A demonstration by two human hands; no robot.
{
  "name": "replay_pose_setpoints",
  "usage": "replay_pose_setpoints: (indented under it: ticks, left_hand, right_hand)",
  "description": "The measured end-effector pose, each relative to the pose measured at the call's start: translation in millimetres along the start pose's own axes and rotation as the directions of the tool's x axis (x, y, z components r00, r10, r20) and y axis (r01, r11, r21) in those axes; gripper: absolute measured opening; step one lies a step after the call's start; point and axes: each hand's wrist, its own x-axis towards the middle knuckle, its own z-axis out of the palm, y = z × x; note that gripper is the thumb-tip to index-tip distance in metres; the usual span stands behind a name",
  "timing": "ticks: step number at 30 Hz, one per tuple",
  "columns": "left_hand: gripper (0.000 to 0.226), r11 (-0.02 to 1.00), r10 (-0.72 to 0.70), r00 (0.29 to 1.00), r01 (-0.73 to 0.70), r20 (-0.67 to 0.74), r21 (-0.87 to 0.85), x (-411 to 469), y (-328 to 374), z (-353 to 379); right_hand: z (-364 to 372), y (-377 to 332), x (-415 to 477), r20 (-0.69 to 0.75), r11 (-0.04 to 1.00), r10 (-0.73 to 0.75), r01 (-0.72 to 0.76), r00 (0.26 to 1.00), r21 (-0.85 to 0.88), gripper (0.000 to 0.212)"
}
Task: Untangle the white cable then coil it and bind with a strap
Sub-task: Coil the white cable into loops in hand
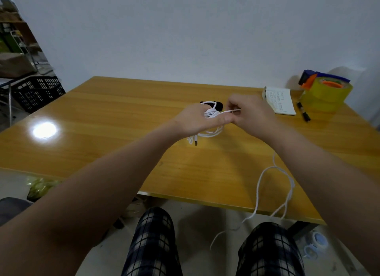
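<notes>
Both hands meet just above the centre of the frame, working close together.
The left forearm (pixel 115 168) rises from the lower left and the right forearm (pixel 320 168) from the lower right. The left hand (pixel 197 119), its back to the camera and thumb stretched rightward, curls its fingers around loops of a thin white cable (pixel 228 111). The right hand (pixel 253 115) pinches one strand of it beside the left thumb's tip.

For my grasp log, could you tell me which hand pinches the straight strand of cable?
The right hand: its fingers pinch the straight strand of white cable, whereas the left hand holds the bundled loops.
</notes>
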Motion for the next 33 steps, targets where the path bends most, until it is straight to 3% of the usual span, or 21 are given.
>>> replay_pose_setpoints:
  ticks: [3, 5, 7, 10, 14, 17, 19, 21, 24, 26, 30, 33]
  left_hand:
    - [0.043, 0.996, -0.051, 0.998, 0.048, -0.030, -0.075, -2, -2, -2]
    - [0.039, 0.955, -0.090, 0.994, 0.070, -0.057, -0.289, -5, -4, -3]
    - [0.045, 0.835, -0.120, 0.990, 0.064, -0.067, -0.547, -5, -6, -3]
    - [0.046, 0.656, -0.191, 0.975, 0.041, -0.113, -0.754, -2, -9, -2]
    - [0.043, 0.568, -0.261, 0.952, 0.017, -0.161, -0.823, -2, -15, -2]
    - [0.042, 0.526, -0.346, 0.915, 0.006, -0.208, -0.850, 0, -16, 2]
    - [0.042, 0.447, -0.421, 0.882, -0.001, -0.211, -0.895, 2, -15, 3]
    - [0.043, 0.412, -0.453, 0.870, 0.010, -0.195, -0.911, 3, -15, 2]
    - [0.039, 0.485, -0.409, 0.889, 0.022, -0.204, -0.874, 2, -17, 4]
    - [0.029, 0.423, -0.393, 0.906, 0.027, -0.157, -0.906, 2, -16, 6]
    - [0.020, 0.309, -0.379, 0.921, 0.029, -0.095, -0.951, 3, -17, 5]
    - [0.020, 0.299, -0.371, 0.924, 0.027, -0.090, -0.954, 5, -16, 4]
  right_hand:
    - [-6, 12, 1, -0.057, 0.990, 0.066, -0.058, 0.996, 0.130, 0.036]
    - [-5, 17, 2, -0.043, 0.968, 0.087, -0.074, 0.995, 0.241, 0.035]
    - [3, 20, 0, -0.014, 0.932, 0.122, -0.109, 0.992, 0.344, 0.032]
    - [18, 24, -7, 0.027, 0.872, 0.214, -0.204, 0.976, 0.446, 0.033]
    - [32, 24, -14, 0.060, 0.859, 0.239, -0.240, 0.969, 0.453, 0.034]
    - [42, 18, -12, 0.043, 0.824, 0.275, -0.259, 0.960, 0.503, 0.018]
    - [51, 19, -12, 0.068, 0.804, 0.319, -0.307, 0.945, 0.509, 0.007]
    - [62, 24, -13, 0.104, 0.788, 0.384, -0.384, 0.917, 0.481, 0.006]
    - [72, 30, -16, 0.101, 0.797, 0.475, -0.476, 0.874, 0.372, 0.022]
    - [73, 28, -16, 0.088, 0.836, 0.489, -0.495, 0.868, 0.237, 0.022]
    - [74, 18, -16, 0.107, 0.916, 0.400, -0.402, 0.910, -0.006, 0.009]
    - [71, 11, -22, 0.139, 0.947, 0.301, -0.278, 0.944, -0.160, 0.018]
